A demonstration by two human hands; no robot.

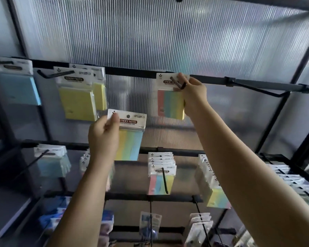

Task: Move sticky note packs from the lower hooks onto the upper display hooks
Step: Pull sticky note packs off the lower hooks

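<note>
Striped sticky note pack, pink/blue/yellow: header card threaded on the upper hook of the top rail, about mid-rail. Right hand pinches the card's right edge, fingertips at the hook tip, fingers curled against the pack.

Second striped pack, yellow/green/blue: not on any hook, held in the air between the top rail and the middle rail, left of the first pack and lower. Left hand pinches the top-left corner of its header card, thumb on the printed face.

Top rail, left part: two yellow packs on one hook, one behind the other; a blue pack at the far left end. An empty hook juts out near the right end.

Middle rail: a row of striped packs on a lower hook, directly under the right hand; another row to its right; pale blue packs toward the left end, blurred.

Bottom rail: other bagged goods, too blurred to identify. Ribbed translucent panel behind the rack.
</note>
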